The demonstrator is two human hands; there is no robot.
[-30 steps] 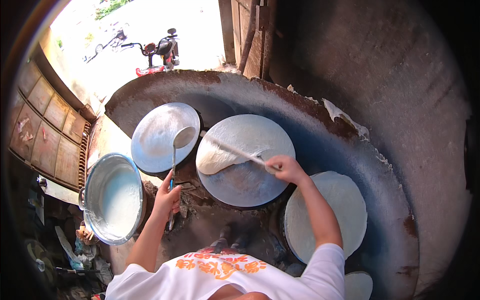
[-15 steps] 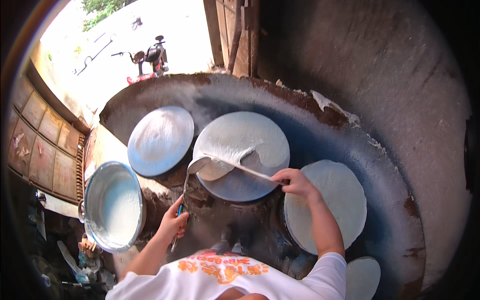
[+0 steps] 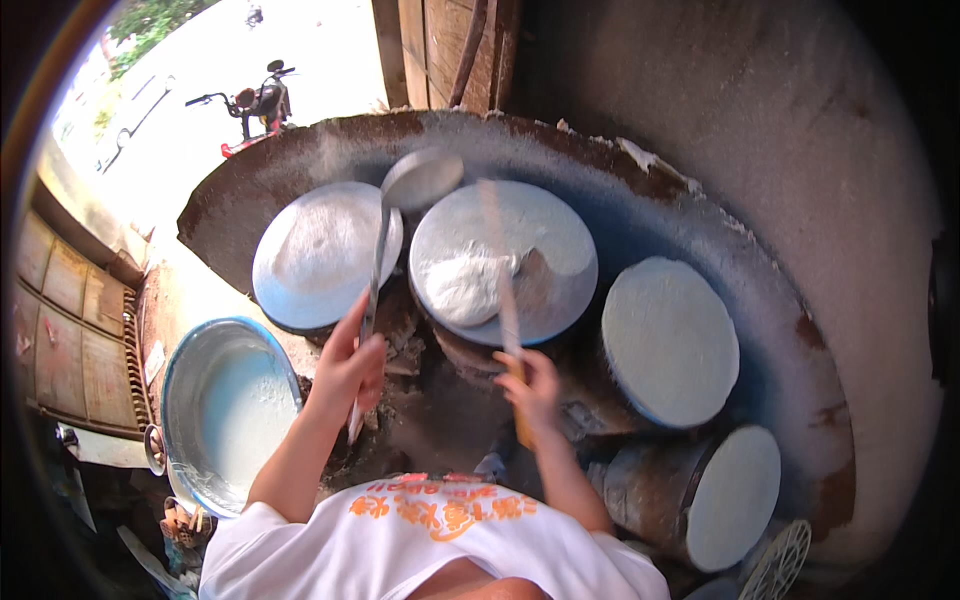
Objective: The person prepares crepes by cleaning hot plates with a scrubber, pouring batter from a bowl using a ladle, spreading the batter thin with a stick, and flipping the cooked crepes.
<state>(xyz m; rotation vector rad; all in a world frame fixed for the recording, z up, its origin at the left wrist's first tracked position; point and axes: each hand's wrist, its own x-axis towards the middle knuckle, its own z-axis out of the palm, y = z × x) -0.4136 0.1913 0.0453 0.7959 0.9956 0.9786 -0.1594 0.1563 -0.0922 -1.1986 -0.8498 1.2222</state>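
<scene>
My left hand (image 3: 350,362) is wrapped round the metal handle of a ladle (image 3: 424,180). The ladle's bowl is raised beyond the gap between two round griddles and touches neither that I can see. In my right hand (image 3: 534,388) is a long flat wooden stick (image 3: 507,300), blurred, pointing away from me across the middle griddle (image 3: 560,312). Pale batter (image 3: 462,284) lies bunched in a wrinkled heap on that griddle's left side. More batter is spread thin over its far part, and a darker bare patch shows right of the stick.
Left of the middle griddle sits another round plate (image 3: 325,250). A blue-rimmed tub (image 3: 180,400) of pale batter stands nearer left. At right are two griddles coated in pale batter, one (image 3: 670,345) beyond the other (image 3: 738,500). A curved low wall (image 3: 740,260) backs them; a scooter (image 3: 265,105) stands outside.
The ladle has lifted off the middle griddle's left edge and moved away from me. My right hand has come nearer, turning the stick from crosswise to pointing away. The batter is now more bunched.
</scene>
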